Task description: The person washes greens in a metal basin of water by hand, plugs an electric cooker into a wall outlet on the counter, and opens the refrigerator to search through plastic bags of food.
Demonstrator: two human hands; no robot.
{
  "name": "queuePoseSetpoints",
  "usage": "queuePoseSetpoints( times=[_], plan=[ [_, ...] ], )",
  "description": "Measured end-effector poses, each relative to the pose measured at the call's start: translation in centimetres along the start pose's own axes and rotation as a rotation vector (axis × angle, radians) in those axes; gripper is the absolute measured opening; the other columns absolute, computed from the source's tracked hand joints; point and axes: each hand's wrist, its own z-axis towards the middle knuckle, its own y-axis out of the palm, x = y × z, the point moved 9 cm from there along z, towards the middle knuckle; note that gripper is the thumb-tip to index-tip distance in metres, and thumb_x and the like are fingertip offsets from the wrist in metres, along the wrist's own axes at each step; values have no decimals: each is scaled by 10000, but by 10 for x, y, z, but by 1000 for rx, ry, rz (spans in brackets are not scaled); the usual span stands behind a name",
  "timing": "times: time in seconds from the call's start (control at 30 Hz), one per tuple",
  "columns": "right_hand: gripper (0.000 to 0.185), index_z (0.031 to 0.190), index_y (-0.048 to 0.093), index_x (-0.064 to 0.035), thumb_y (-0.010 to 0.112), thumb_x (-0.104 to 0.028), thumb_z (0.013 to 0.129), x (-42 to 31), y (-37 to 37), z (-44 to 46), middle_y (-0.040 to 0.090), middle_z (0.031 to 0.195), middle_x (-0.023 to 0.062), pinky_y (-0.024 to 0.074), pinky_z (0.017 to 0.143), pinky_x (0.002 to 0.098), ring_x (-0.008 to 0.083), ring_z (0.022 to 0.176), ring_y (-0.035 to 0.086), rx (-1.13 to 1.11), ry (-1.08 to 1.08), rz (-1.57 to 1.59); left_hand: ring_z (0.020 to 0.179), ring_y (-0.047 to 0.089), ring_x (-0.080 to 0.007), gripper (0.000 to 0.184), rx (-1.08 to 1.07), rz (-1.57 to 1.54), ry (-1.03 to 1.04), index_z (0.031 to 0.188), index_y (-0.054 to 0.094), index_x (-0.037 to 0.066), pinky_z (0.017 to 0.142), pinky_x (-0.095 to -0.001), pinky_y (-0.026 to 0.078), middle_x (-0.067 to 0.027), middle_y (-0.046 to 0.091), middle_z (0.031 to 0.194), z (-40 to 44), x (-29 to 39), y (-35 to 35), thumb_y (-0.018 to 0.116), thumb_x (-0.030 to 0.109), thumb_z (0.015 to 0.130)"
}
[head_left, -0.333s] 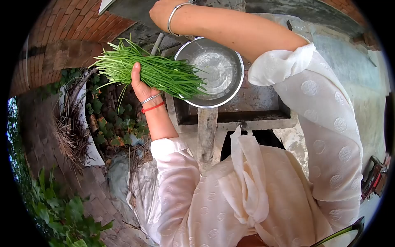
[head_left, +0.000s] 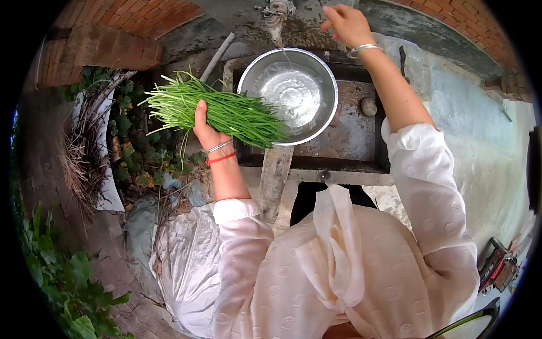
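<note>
A thick bunch of garlic chives (head_left: 226, 113) lies across my left hand (head_left: 208, 133), which is closed around it with the thumb on top. The leafy ends hang over the left rim of a metal basin (head_left: 323, 90) with clear water in it. From the tap (head_left: 275, 22) above, a thin stream of water falls into the basin. My right hand (head_left: 349, 27) is raised to the right of the tap, apart from it. Its fingers are partly stretched out and hold nothing.
The basin rests on a dark-walled stone sink (head_left: 353, 135), where a round stone (head_left: 368, 107) sits at the right. A wooden plank (head_left: 275, 183) juts toward me below the basin. Brick walls (head_left: 127, 42) stand behind, and plants with dry twigs (head_left: 82, 164) lie at the left.
My right hand has moved right, away from the tap area, so the tap and the whole basin now show. My left hand keeps hold of the chives. The view has shifted slightly.
</note>
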Motion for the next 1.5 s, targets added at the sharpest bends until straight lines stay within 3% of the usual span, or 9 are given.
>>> queuePoseSetpoints(
  times=[0.03,0.13,0.2,0.3,0.4,0.6,0.97,1.3,1.5],
  plan=[
    [353,1014,605,1,510,-322,904,66,-1,-19,672,791,53,455,460,237,82,552,553,28,124,21,817,615,-240,311,7,-2,6,1070,548,-16,709,-388,546,-117,611,953,-4,3,-12,635,132,811],
    [555,1119,559,61,627,-401,820,243,47,-134,629,1060,189,455,876,344,275,1001,604,-88,486,-57,823,615,-237,300,59,4,-21,1063,549,-12,720,-389,541,-112,613,955,-26,0,-48,627,139,815],
    [655,1164,537,26,647,-493,779,248,87,-199,616,1076,144,492,836,381,247,1001,602,-287,821,172,825,614,-235,294,66,-7,-18,1056,552,-9,724,-380,538,-110,615,952,-29,5,-59,626,147,817],
    [544,1126,552,-11,644,-431,792,240,137,-224,634,982,109,547,706,376,236,898,635,-275,991,608,829,611,-232,295,75,-7,23,1050,558,-7,729,-367,533,-106,616,946,-28,20,-66,628,157,816],
    [403,1045,562,36,640,-260,782,277,170,-231,637,901,136,563,538,346,260,749,656,-370,1049,584,825,610,-228,302,95,-15,45,1056,560,-10,730,-369,533,-103,616,945,-25,36,-82,635,150,810],
    [237,881,556,127,552,-22,697,223,128,-194,605,778,180,545,420,310,267,567,621,-303,889,372,836,613,-227,314,141,-45,73,1072,556,-15,738,-368,538,-108,616,968,-19,47,-113,638,127,805],
    [132,791,554,91,556,-20,720,146,95,-156,586,737,168,574,459,358,267,549,612,-359,910,47,814,624,-245,256,146,-109,73,1028,567,11,717,-382,542,-107,633,934,-11,42,-141,593,194,851],
    [126,756,530,69,548,-46,708,102,62,-89,560,623,190,512,361,359,289,446,598,-419,916,-362,880,602,-220,412,209,-221,62,1172,497,-10,757,-367,538,-100,586,1041,-25,59,-158,629,48,786],
    [122,781,559,52,534,-66,761,60,99,-58,586,671,192,535,413,421,327,533,638,-503,834,-651,890,595,-217,432,187,-297,102,1186,487,-1,760,-365,536,-101,576,1059,-23,56,-167,634,42,781]
  ],
)
